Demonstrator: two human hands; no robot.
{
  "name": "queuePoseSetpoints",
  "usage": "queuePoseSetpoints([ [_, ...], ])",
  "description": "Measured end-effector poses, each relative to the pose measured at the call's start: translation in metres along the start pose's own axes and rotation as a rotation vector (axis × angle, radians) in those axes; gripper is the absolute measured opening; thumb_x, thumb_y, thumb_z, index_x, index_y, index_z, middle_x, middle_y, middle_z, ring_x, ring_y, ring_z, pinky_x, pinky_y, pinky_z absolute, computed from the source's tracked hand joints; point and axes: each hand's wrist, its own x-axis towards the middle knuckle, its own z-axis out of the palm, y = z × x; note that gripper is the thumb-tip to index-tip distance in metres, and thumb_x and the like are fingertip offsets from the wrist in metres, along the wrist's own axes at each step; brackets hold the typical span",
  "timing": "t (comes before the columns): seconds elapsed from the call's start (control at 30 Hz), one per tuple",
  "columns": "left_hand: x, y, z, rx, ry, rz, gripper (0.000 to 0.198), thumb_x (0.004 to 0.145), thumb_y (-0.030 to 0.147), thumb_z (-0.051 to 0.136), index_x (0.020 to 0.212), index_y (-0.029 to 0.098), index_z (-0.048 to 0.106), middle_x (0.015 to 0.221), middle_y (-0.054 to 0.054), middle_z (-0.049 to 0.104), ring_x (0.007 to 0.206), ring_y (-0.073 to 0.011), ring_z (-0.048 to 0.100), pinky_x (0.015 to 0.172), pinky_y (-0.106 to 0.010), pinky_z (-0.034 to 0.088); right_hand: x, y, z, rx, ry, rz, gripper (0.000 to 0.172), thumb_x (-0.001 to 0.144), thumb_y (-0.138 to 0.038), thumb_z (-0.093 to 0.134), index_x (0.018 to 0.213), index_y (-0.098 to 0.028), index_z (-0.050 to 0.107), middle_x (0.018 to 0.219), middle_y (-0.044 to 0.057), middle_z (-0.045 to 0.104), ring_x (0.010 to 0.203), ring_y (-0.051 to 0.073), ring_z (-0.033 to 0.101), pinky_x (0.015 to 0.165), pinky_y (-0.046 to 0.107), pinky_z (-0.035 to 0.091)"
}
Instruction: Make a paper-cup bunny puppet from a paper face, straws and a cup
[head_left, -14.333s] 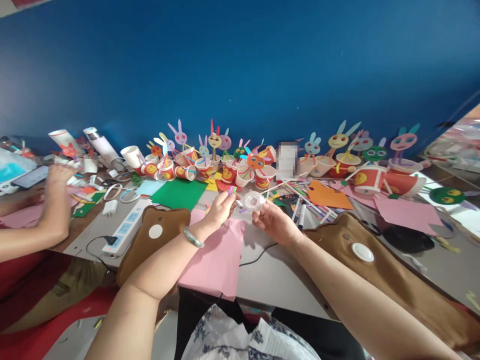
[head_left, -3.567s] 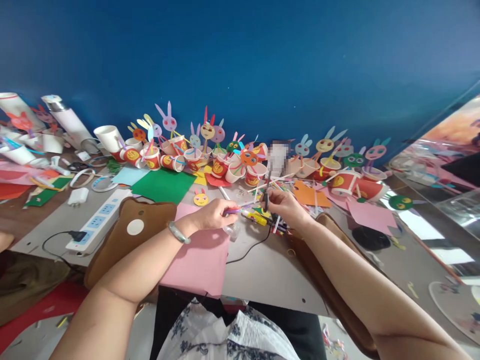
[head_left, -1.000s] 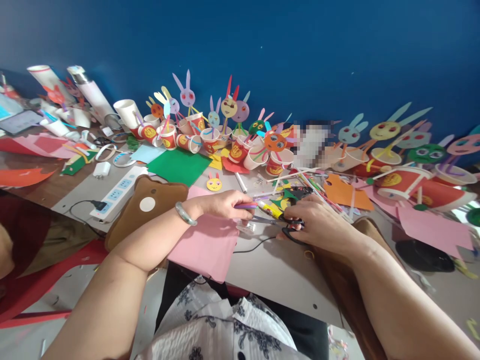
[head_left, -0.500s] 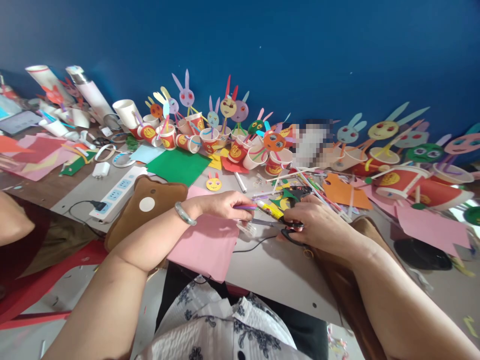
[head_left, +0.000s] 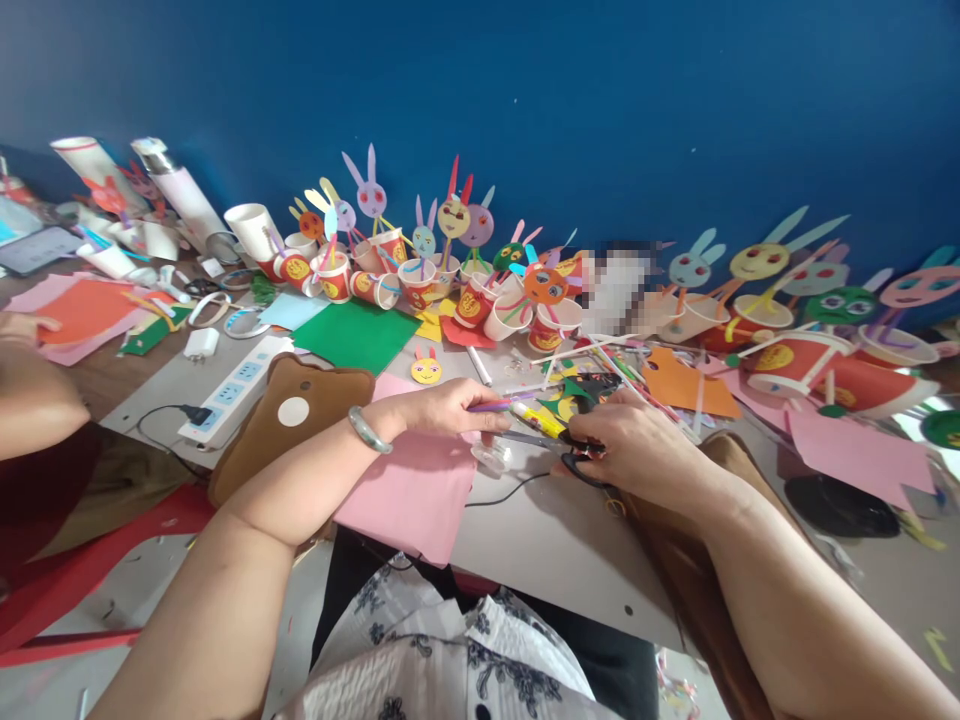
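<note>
Purple strips [head_left: 493, 406] sat pinched in the left hand [head_left: 451, 407] over pink paper [head_left: 411, 495], the right hand [head_left: 637, 445] gripped scissors [head_left: 583, 470] just beside them, a yellow rabbit face [head_left: 427, 372] lay loose beyond, no cup attached, and assembled rabbit cups [head_left: 553, 327] lined the wall [head_left: 480, 80].

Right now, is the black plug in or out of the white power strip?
In, it appears: the black plug sits against the near end of the white power strip, no prongs showing.

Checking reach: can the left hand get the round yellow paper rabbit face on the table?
Likely yes: nothing visible stands between left hand and face, though that hand holds a thin purple strip.
</note>
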Motion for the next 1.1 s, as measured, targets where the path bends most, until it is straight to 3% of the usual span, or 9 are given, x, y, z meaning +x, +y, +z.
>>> queuePoseSetpoints([
  [0.23,0.0,0.007,0.001,-0.024,0.078,0.0,0.024,0.09,0.032,0.062,0.076,0.015,0.055,0.072,0.0,0.06,0.065,-0.0099,0.056,0.062,-0.024,0.04,-0.001,0.001,0.001,0.03,0.015,0.006,0.022,0.076,-0.034,0.075,0.064,-0.022,0.061,0.061,0.003,0.064,0.06,0.02,0.057,0.073,0.037,0.036],
  [0.7,-0.001,0.006,0.005,0.018,0.04,0.1,0.028,0.093,0.037,0.061,0.077,0.016,0.051,0.07,0.003,0.044,0.063,-0.0084,0.04,0.06,-0.023,0.034,-0.002,-0.008,-0.008,0.05,-0.044,-0.027,0.022,0.081,-0.033,0.069,0.065,-0.021,0.06,0.061,0.002,0.063,0.06,0.017,0.054,0.073,0.032,0.035],
  [1.1,-0.001,0.003,0.006,-0.012,-0.005,0.13,0.025,0.095,0.036,0.059,0.08,0.017,0.055,0.074,-0.002,0.061,0.068,-0.0118,0.058,0.061,-0.024,0.04,0.0,-0.012,-0.011,0.046,-0.195,0.077,0.024,0.082,-0.039,0.071,0.069,-0.02,0.066,0.069,0.007,0.066,0.076,0.023,0.056,0.068,0.031,0.033],
])
